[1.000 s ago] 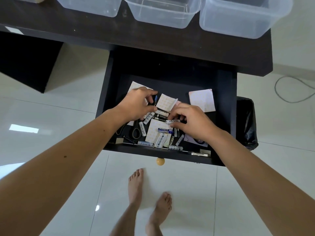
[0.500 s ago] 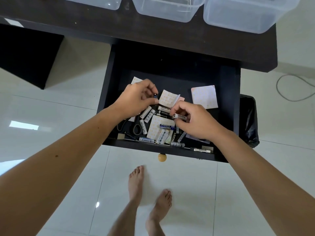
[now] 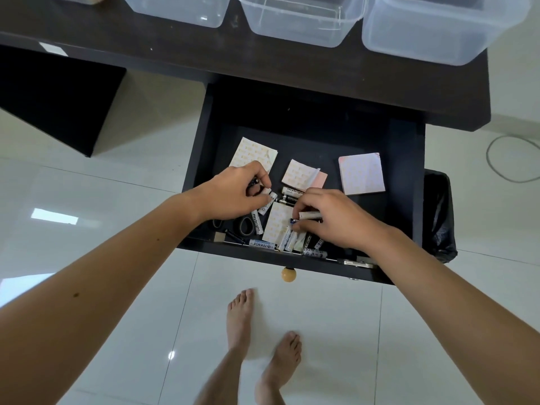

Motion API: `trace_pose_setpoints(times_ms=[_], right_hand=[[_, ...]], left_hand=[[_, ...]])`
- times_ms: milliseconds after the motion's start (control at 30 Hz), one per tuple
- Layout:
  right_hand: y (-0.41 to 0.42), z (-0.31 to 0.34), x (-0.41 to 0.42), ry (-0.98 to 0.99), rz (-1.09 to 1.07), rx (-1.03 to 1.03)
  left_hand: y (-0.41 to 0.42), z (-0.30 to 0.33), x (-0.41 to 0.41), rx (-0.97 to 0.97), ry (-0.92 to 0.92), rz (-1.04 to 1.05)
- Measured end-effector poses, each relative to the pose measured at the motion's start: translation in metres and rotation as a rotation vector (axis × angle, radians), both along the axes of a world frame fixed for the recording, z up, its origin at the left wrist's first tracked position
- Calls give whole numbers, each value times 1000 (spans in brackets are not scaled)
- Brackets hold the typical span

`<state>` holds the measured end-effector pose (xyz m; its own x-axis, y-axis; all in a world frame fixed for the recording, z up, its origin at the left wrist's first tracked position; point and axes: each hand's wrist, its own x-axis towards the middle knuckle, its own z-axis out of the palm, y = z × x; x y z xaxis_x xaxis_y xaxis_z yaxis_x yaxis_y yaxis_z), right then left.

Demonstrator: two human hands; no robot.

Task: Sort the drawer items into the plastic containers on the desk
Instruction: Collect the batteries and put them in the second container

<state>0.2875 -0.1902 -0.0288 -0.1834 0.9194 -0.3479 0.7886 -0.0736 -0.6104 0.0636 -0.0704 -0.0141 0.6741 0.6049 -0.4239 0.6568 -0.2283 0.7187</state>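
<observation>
Both hands are down in the open drawer (image 3: 201, 176), gathering batteries, probably so one trip up to the desk (image 3: 263, 62) can carry several.

The left hand (image 3: 230, 194) has its fingers (image 3: 257, 173) curled round a small dark battery (image 3: 255, 181), with a white battery (image 3: 267, 200) pinched at their tips; the loose fist looks meant to hoard what it has while picking more. The right hand (image 3: 336, 217) pinches a pale battery (image 3: 309, 214) between thumb and forefinger, its lower fingers curled down toward a blue-labelled battery (image 3: 293, 221) just under them; whether they touch it I cannot tell.

Between the two sets of fingers lie more batteries on a sheet of stickers (image 3: 277, 226); below the right fingers, against the drawer's front edge, is a further loose cluster (image 3: 286, 244). Under the left wrist are scissor handles (image 3: 247, 225). Beyond the fingers, toward the back of the drawer, lie other sticker sheets and a pink pad (image 3: 362, 173), untouched, so paper seems left for a later pass.

Three clear plastic containers (image 3: 304, 30) stand in a row on the dark desk, well beyond the fingers; the middle one looks empty, the others are cut off. Sorting appears to be at an early stage.

The floor is glossy white tile, with bare feet on it, a black-lined bin (image 3: 441, 217) beside the drawer and a cable (image 3: 493, 168) looping at the right.
</observation>
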Motion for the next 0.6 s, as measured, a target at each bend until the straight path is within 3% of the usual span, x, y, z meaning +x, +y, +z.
trace_pose_setpoints(times_ms=[233, 433, 600], right_hand=[[-6, 7, 11, 184, -269, 9], [-5, 13, 14, 350, -354, -24], [-1, 15, 13, 269, -360, 30]], left_hand=[[-2, -12, 1, 95, 96, -20], [0, -17, 1, 95, 101, 25], [1, -17, 2, 148, 98, -18]])
